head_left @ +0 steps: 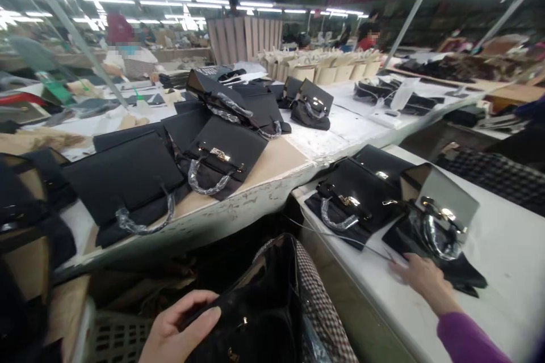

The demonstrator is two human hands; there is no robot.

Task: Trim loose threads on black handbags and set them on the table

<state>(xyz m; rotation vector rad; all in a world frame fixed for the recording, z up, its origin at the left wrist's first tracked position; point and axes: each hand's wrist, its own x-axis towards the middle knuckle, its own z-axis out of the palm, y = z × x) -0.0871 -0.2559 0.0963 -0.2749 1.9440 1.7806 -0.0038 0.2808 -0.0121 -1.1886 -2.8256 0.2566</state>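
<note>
In the lower middle, my left hand [181, 326] grips the upper edge of a glossy black handbag [251, 317] between thumb and fingers. The bag is tilted in front of me, with small gold-coloured fittings on its face. My right hand [423, 281], in a purple sleeve, is low over the white table at the right. Its fingers are drawn together at a thin, dark, pointed thing, too blurred to name. A thin cord [336, 233] runs across the table edge towards those fingertips. Just beyond that hand lies a black handbag with a raised grey flap [455, 195].
More black handbags [232, 153] with plastic-wrapped handles lie along the left bench. Another handbag [357, 193] rests on the right table. A white plastic basket [121, 334] stands below. Checked cloth [321, 295] hangs beside the held bag. A co-worker [130, 57] is across the bench.
</note>
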